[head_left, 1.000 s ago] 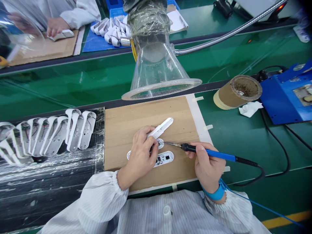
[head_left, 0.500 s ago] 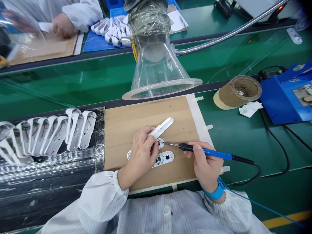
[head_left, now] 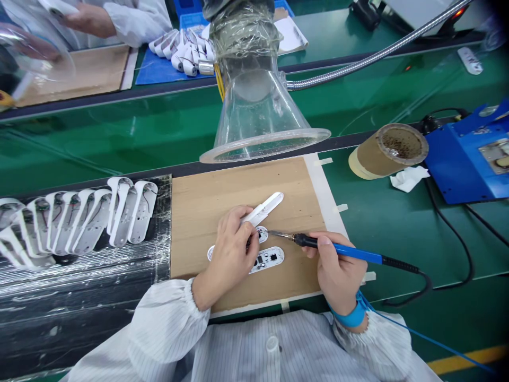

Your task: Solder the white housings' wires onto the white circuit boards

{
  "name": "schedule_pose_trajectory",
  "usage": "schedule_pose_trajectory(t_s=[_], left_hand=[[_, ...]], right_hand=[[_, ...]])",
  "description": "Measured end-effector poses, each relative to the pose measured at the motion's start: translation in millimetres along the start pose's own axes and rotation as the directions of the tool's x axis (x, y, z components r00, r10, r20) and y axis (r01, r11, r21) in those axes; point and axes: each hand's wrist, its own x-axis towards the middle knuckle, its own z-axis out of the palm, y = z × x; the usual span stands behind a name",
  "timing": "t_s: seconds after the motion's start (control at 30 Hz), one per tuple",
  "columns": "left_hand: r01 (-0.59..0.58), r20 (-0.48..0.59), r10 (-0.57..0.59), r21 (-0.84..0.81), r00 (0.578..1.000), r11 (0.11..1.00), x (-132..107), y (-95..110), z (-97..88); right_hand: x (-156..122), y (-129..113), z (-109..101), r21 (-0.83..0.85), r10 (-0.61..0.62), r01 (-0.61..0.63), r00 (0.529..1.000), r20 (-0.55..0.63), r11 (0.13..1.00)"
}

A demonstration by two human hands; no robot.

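My right hand point(head_left: 340, 273) is closed around the blue handle of a soldering iron point(head_left: 350, 253). The iron points left, its tip close to the right end of a white circuit board point(head_left: 263, 234); whether they touch I cannot tell. My left hand point(head_left: 233, 252) lies over the rest of that board, fingertips pinched together, and what they grip is hidden. A white plastic housing point(head_left: 264, 208) lies slanted just beyond these fingers. Nearer to me is a second white circuit board point(head_left: 270, 258) with black parts, partly behind my left hand.
Cardboard point(head_left: 294, 185) lies under the work. A clear fume hood point(head_left: 262, 116) hangs above its far edge. White housings with wires point(head_left: 137, 212) stand in a row at left. At right are a brown pot point(head_left: 385, 151), tissue point(head_left: 409, 179) and a blue soldering station point(head_left: 465, 154). A co-worker's hand point(head_left: 91, 20) is opposite.
My right hand and the soldering iron have shifted slightly right. My left hand has stayed put. Across the bench, the co-worker's hand has risen with a white part.
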Motion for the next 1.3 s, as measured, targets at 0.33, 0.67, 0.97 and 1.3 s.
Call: schedule_pose_trajectory(t_s=[0.33, 0.67, 0.97, 1.3], left_hand=[[0.003, -0.002, -0.003, 0.007, 1.0, 1.0, 1.3, 1.3, -1.4], [0.005, 0.0, -0.005, -0.007, 1.0, 1.0, 0.4, -0.4, -1.1], [-0.025, 0.008, 0.025, 0.005, 1.0, 1.0, 8.1, -22.7, -12.7], [-0.023, 0.047, 0.025, -0.051, 0.999, 0.998, 5.4, -20.5, -19.4]], right_hand=[[-0.7, 2.8, -1.5, 0.022, 0.002, -0.002, 1.0, -0.005, 1.0], [-0.4, 2.3, -0.7, 0.066, 0.052, -0.05, 0.998, -0.02, 0.997], [3.3, -1.7, 5.1, 0.081, 0.043, -0.042, 0.999, -0.014, 0.996], [3.7, -0.2, 14.4, 0.075, 0.042, -0.041, 0.999, -0.009, 0.996]])
